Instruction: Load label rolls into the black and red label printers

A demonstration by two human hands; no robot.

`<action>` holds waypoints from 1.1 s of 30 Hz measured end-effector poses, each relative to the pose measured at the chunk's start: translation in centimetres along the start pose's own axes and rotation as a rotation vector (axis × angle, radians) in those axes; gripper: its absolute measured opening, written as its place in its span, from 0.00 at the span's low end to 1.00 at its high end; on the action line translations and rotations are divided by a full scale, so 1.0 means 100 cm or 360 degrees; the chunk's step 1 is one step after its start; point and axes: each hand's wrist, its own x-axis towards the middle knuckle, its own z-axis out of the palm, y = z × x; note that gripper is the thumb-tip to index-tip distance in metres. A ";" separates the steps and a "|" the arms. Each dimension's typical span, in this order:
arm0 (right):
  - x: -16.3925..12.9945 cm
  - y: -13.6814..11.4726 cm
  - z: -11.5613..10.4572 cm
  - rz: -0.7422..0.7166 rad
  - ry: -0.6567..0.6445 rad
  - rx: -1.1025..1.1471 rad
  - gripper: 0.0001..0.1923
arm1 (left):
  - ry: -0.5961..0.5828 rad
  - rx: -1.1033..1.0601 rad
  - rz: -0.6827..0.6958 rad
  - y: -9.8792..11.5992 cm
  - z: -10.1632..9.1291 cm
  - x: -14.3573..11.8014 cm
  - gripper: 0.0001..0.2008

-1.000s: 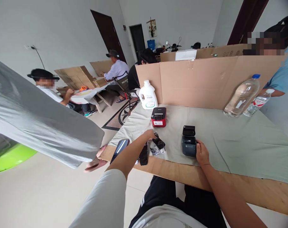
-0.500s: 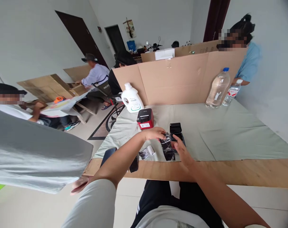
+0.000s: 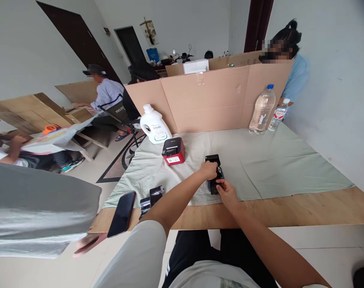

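A small black portable printer [image 3: 213,187] lies on the cloth near the table's front edge, its lid [image 3: 212,158] standing up at the far side. My left hand [image 3: 209,171] is closed over its inside, fingers pointing down, at a small roll [image 3: 219,169] whose pale round end shows beside the fingertips. Most of that roll is hidden by the hand. My right hand [image 3: 229,192] is closed at the printer's near right edge, thumb and fingers gripping it. Left of my forearm lie shiny dark rolls [image 3: 156,195], partly covered by the arm.
A phone [image 3: 122,214] rests at the front left edge. A red and black box-shaped printer [image 3: 173,151] and a white jug [image 3: 155,125] stand behind. Two water bottles [image 3: 263,110] are before the cardboard screen [image 3: 206,102]. A person in grey [image 3: 41,208] stands close on my left.
My left hand has moved from the dark shiny strip beside the printer to its opened inside. My right hand has closed on the printer's near edge. The camera view has swung to the right.
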 end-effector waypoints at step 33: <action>0.013 -0.020 -0.013 0.0097 0.0001 -0.0349 0.14 | 0.0756 -0.0723 -0.0198 -0.036 0.011 -0.001 0.20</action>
